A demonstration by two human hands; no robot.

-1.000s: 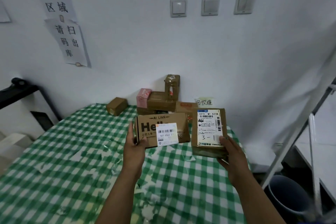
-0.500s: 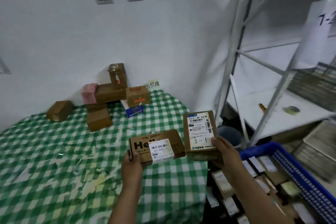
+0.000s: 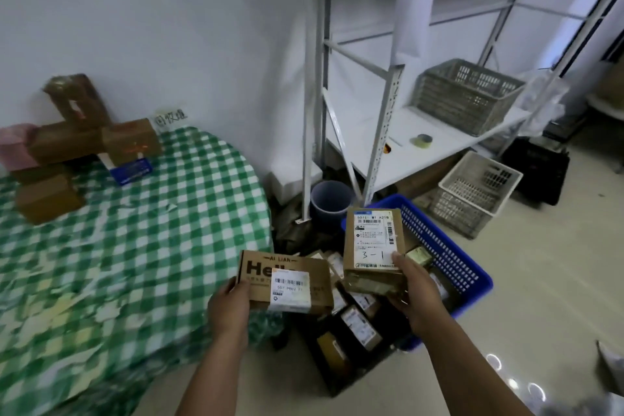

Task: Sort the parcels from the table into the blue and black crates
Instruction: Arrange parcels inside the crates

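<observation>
My left hand (image 3: 229,307) grips a flat brown box printed "Hello" (image 3: 287,275) by its left end, held past the table's right edge. My right hand (image 3: 413,294) grips a brown box with a white label marked "3-1" (image 3: 371,243), held above the blue crate (image 3: 449,253). In front of the blue crate, on the floor, stands the black crate (image 3: 351,371); both hold several labelled parcels. A pile of brown parcels (image 3: 81,142) with a pink one (image 3: 15,149) stays at the far left of the green checked table (image 3: 135,240).
A white metal shelf rack (image 3: 388,105) stands behind the crates, with a grey basket (image 3: 469,94) and a tape roll (image 3: 422,140) on its shelf. A blue-grey bucket (image 3: 329,201) sits by the rack's leg. White baskets (image 3: 472,192) and a dark crate (image 3: 540,169) stand on the floor at right.
The view has swung right from the table to the crates. Both hands carried their boxes rightward; the "3-1" box now hangs over the blue crate.
</observation>
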